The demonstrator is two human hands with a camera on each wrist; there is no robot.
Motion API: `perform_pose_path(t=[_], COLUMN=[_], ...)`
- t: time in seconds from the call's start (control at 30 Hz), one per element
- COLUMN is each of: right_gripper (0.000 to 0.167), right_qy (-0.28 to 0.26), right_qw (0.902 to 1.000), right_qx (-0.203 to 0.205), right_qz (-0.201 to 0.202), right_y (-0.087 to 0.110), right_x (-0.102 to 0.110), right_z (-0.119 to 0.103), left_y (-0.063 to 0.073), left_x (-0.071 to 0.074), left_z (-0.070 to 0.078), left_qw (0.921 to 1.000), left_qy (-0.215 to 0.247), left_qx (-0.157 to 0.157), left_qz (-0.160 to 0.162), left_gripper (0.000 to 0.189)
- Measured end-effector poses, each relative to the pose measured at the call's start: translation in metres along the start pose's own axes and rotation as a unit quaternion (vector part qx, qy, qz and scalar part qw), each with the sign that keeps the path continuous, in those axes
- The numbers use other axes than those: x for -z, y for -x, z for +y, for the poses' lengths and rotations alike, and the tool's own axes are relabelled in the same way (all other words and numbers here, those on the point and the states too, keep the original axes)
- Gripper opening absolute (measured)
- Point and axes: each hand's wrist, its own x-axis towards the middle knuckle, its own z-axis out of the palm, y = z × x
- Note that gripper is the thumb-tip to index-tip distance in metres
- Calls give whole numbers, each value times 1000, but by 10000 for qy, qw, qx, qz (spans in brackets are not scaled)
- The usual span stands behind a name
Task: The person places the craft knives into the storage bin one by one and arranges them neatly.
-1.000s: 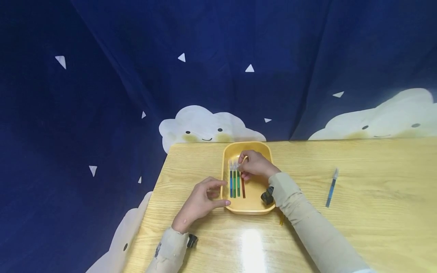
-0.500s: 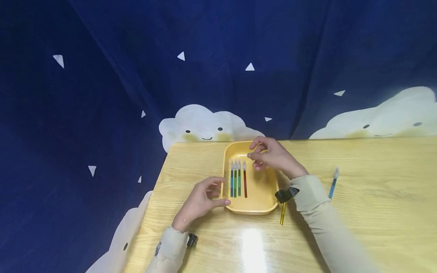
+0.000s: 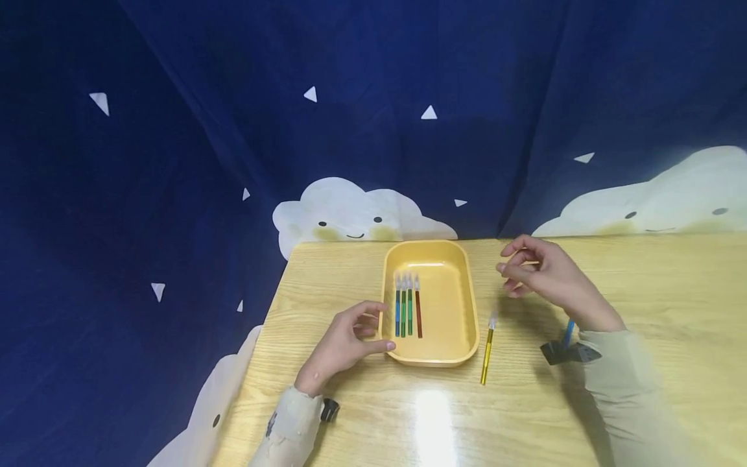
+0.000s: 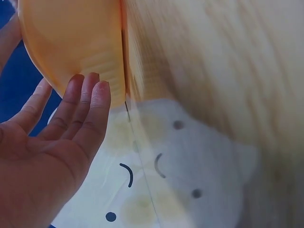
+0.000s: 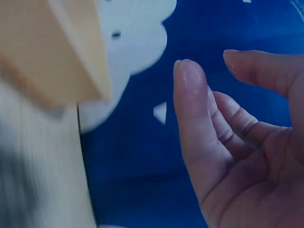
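My right hand (image 3: 554, 279), released
My relaxed left hand (image 3: 341, 344) touches the oblong yellow plastic tray (image 3: 446, 311) by the wooden bench's (image 3: 335, 272) far edge.

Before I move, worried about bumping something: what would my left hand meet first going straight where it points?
Likely the yellow tray: your left hand is right at its left rim, contact unclear. A blue pen lies just inside.
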Motion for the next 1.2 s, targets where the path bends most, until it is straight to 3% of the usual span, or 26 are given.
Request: perform_pose_path(t=[0.17,0.33,0.53,0.67,0.9,1.2], right_gripper=[34,40,44,40,33,25], right_qy=[538,1050,2482,2838,3045,3210], right_qw=[9981,9919,9634,9526,9410,9396], right_qx=[-179,-636,-990,-1100,-1336,-1051], right_qz=[256,326,215,20,-625,-548], right_y=[15,24,27,29,31,20], right_x=[30,58,83,94,94,76], right_z=[21,44,68,80,95,104], left_y=[0,0,2,0,0,0], left_x=[0,-2,-1,-1,-1,-1], left_z=[1,-2,-2,-1,-2,-1], left_qw=[10000,9999,9999,9999,9999,10000], left_qy=[27,25,60,40,-3,-7], left_qx=[6,85,147,85,121,85], left_qz=[-12,-68,-53,-55,-53,-52], left_gripper=[65,65,65,64,64,65])
